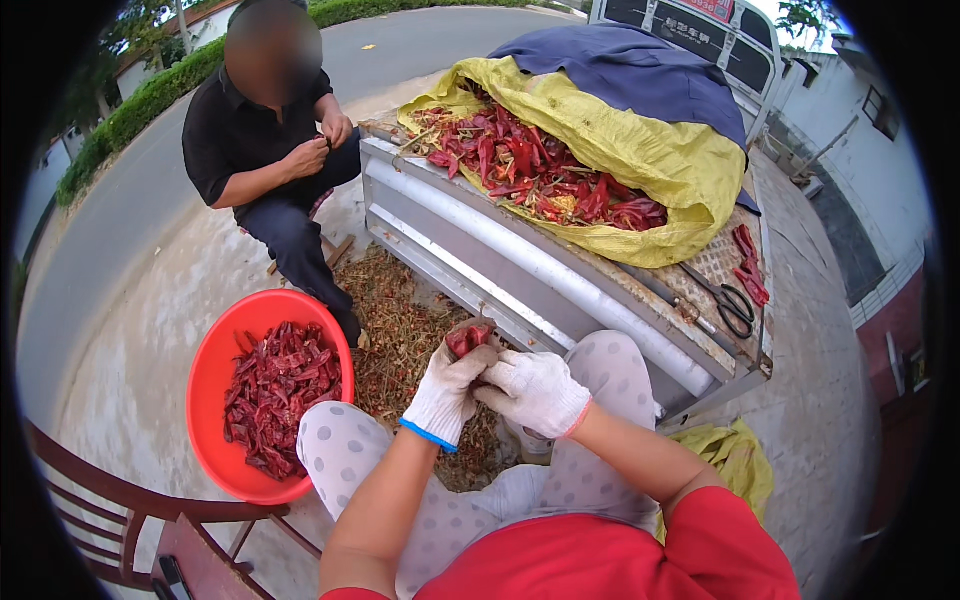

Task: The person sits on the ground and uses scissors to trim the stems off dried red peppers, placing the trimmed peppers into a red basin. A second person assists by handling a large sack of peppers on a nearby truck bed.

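Note:
My left hand (442, 392), in a white knit glove with a blue cuff, is closed around a dried red chili pepper (468, 340) above my knees. Part of the pepper shows past the soiled fingertips. Against it presses my right hand (535, 392), in a white glove with a pink cuff, fingers bent together; what they pinch is hidden. To the left, a red plastic basin (212, 405) holds a heap of dried red chilies (280, 395). More chilies (535, 165) spill from an open yellow woven sack (650, 165) on the truck bed.
Black-handled scissors (733, 305) lie on the metal truck bed edge (540, 265), near loose chilies (748, 265). Stems and debris (395, 330) cover the ground below. A person in black (255, 150) sits across from me, hands together. A wooden chair (130, 510) stands at lower left.

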Demonstrator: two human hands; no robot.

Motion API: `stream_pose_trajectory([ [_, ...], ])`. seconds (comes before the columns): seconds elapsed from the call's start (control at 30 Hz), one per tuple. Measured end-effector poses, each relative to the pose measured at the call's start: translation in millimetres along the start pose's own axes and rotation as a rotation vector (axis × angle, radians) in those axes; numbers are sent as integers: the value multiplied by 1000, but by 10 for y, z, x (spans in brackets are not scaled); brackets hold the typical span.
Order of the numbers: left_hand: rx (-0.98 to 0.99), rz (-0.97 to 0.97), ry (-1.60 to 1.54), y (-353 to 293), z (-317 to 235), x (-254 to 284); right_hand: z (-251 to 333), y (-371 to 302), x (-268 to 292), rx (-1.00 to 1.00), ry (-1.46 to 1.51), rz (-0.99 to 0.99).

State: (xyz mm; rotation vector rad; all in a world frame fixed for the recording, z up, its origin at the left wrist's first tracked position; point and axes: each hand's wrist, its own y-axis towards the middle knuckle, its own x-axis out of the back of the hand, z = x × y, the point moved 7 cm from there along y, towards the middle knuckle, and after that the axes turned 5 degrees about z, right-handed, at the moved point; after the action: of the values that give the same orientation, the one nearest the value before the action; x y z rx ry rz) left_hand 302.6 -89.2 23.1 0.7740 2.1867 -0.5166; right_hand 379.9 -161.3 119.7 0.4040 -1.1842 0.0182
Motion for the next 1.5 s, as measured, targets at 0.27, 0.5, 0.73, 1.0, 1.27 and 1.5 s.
stream_pose_trajectory([
  [0.27, -32, 179, 141, -53, -106, -195, -377, 287, 343, -132, 427, -122],
  [0.5, -17, 195, 213, -103, -115, -174, 44, 333, 461, 204, -14, -185],
  [0.73, -107, 82, 476, -153, -207, -227, -228, 261, 261, -91, 329, -182],
  [1.0, -120, 63, 369, -57, -75, -130, -524, 38, -236, -779, 1365, -66],
  [1.27, 29, 259, 19, 15, -24, -174, -449, 96, 192, -254, 786, -76],
  [1.5, 132, 308, 18, -67, -6, -205, -191, 112, 419, 46, 443, -106],
])
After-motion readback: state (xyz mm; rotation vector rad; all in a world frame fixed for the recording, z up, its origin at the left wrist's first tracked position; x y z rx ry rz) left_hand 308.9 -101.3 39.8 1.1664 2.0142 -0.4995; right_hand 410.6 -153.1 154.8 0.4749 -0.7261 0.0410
